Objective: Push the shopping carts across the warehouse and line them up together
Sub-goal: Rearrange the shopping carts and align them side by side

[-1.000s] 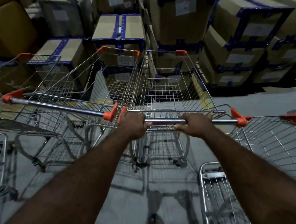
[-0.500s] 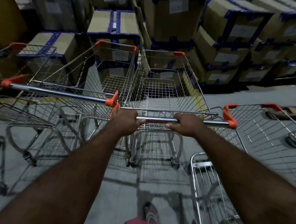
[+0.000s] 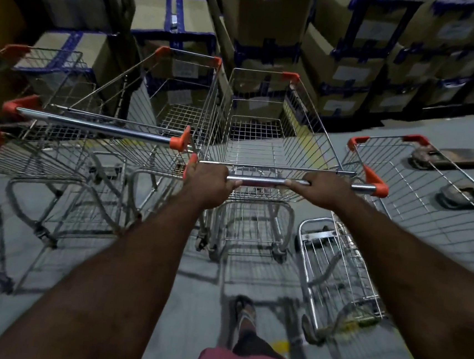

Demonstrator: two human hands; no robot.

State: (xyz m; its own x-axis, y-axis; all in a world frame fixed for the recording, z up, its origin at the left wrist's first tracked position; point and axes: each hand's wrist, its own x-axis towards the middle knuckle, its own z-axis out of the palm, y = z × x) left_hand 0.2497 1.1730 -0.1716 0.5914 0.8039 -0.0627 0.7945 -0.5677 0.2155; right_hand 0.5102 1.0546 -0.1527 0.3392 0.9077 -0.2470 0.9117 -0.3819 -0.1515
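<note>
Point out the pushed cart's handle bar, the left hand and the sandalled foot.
handle bar (image 3: 264,181): head view, bare chrome middle stretch.
left hand (image 3: 208,184): head view, back of the hand.
sandalled foot (image 3: 244,311): head view, sandal strap.

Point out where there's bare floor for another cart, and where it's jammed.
Bare floor lies between the stacked boxes and the right cart, and behind the held cart around the foot. Left is jammed: carts side by side, the left hand beside the neighbour cart's handle.

Glossy metal-wire carts (image 3: 274,142); orange plastic corners (image 3: 374,181); cardboard boxes (image 3: 274,23)
</note>
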